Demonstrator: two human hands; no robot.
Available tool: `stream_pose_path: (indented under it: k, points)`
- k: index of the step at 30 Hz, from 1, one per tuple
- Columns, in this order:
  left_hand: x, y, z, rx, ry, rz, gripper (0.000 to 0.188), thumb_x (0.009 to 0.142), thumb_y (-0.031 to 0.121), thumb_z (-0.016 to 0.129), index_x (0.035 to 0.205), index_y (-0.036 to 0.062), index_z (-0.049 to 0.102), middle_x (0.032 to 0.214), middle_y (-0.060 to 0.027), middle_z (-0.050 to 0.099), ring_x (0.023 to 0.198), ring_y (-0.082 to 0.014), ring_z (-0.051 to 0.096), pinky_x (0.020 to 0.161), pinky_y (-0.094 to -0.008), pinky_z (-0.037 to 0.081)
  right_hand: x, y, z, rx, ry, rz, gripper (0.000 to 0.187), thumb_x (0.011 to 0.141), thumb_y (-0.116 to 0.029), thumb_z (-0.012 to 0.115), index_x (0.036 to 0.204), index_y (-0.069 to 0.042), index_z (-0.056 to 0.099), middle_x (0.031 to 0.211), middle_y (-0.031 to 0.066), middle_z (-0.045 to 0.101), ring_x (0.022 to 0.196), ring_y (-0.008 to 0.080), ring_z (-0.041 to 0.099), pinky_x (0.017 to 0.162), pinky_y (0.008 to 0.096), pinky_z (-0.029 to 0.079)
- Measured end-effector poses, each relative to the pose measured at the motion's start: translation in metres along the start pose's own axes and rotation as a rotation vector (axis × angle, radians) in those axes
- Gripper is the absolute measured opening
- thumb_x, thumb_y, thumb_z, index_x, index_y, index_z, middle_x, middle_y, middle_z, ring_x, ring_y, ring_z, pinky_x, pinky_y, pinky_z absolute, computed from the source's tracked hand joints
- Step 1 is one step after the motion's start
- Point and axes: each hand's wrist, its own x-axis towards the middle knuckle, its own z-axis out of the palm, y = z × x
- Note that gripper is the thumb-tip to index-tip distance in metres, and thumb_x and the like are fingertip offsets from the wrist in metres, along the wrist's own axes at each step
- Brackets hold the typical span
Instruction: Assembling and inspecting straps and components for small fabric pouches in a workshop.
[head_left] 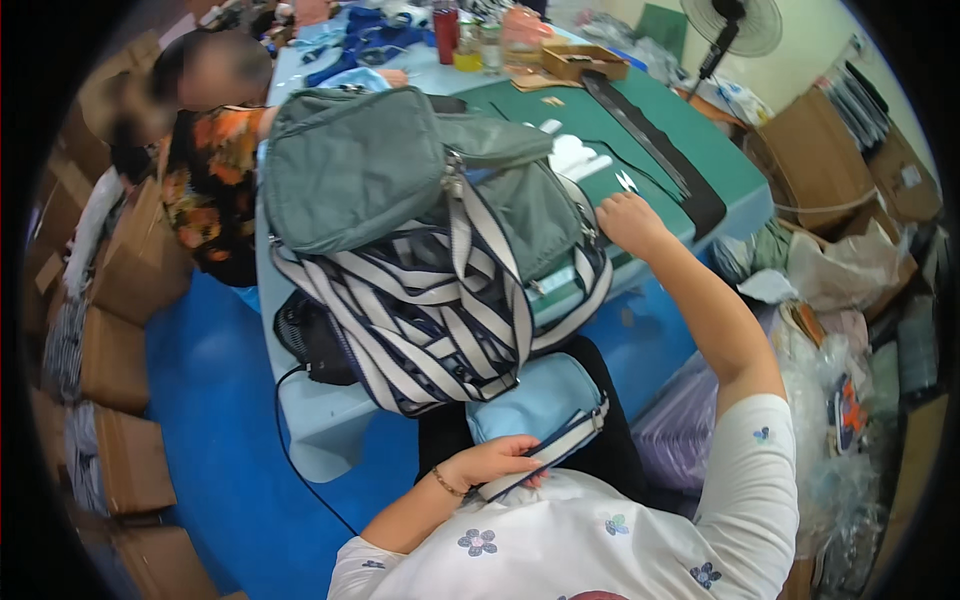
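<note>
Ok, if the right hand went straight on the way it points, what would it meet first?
Probably the white pieces on the green mat, ahead and leftward of the right hand, though its height above the mat is hard to judge.

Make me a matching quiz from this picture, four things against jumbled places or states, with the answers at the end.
1. Light blue bag
2. Left hand
3. Right hand
4. Fan

A. At the green mat
B. Upper right of the picture
C. Gripping a striped strap
D. On the person's lap

Pairs: 1-D, 2-C, 3-A, 4-B
</note>
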Motion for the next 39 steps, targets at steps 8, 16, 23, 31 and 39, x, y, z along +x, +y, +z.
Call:
stream_pose_path:
  k: [8, 16, 23, 31, 39]
  points:
    - [-0.004, 0.000, 0.011, -0.076, 0.084, 0.064, 0.027, 0.092, 0.007, 0.049, 0.117, -0.0031, 0.048, 0.099, -0.0125, 0.062, 0.086, -0.0171, 0.062, 0.079, -0.0268, 0.050, -0.036, 0.012, -0.032, 0.110, 0.055, 0.519, 0.010, 0.078, -0.013, 0.053, 0.080, -0.006, 0.060, 0.079, 0.0072, 0.061, 0.081, 0.0234, 0.061, 0.063, 0.0336, 0.050]
    - [0.001, 0.037, 0.022, -0.236, 0.339, 0.233, 0.023, 0.090, 0.008, 0.051, 0.110, -0.0023, 0.055, 0.095, -0.0097, 0.063, 0.083, -0.0152, 0.061, 0.079, -0.0272, 0.049, -0.146, -0.132, -0.103, 2.099, 0.239, 0.885, 0.016, 0.083, -0.008, 0.062, 0.098, -0.003, 0.060, 0.089, 0.0056, 0.064, 0.077, 0.0102, 0.059, 0.066, 0.0208, 0.046]
    - [0.023, 0.033, 0.045, -0.241, 0.435, 0.290, 0.025, 0.089, 0.007, 0.055, 0.112, -0.0025, 0.056, 0.099, -0.0060, 0.063, 0.083, -0.0102, 0.060, 0.075, -0.0231, 0.049, -0.168, -0.270, -0.097, 2.281, 0.550, 1.416, 0.011, 0.086, -0.008, 0.060, 0.094, -0.006, 0.053, 0.084, 0.0040, 0.060, 0.074, 0.0106, 0.057, 0.067, 0.0237, 0.048]
    - [0.041, -0.019, 0.063, 0.264, 0.736, 0.427, 0.030, 0.086, 0.011, 0.061, 0.113, -0.0015, 0.057, 0.102, -0.0065, 0.050, 0.087, -0.0125, 0.053, 0.078, -0.0225, 0.044, -0.153, -0.279, -0.112, 2.785, 0.078, 1.588, 0.020, 0.088, -0.015, 0.056, 0.104, -0.005, 0.057, 0.098, 0.0048, 0.062, 0.089, 0.0136, 0.060, 0.077, 0.0255, 0.049]
    - [0.021, 0.001, 0.061, 0.529, 0.816, 0.478, 0.031, 0.083, 0.013, 0.063, 0.108, -0.0053, 0.058, 0.095, -0.0137, 0.061, 0.089, -0.0171, 0.057, 0.077, -0.0259, 0.045, -0.169, -0.282, -0.108, 2.677, 0.071, 1.371, 0.019, 0.088, -0.015, 0.058, 0.104, -0.005, 0.057, 0.094, 0.0060, 0.062, 0.084, 0.0106, 0.059, 0.072, 0.0247, 0.049]
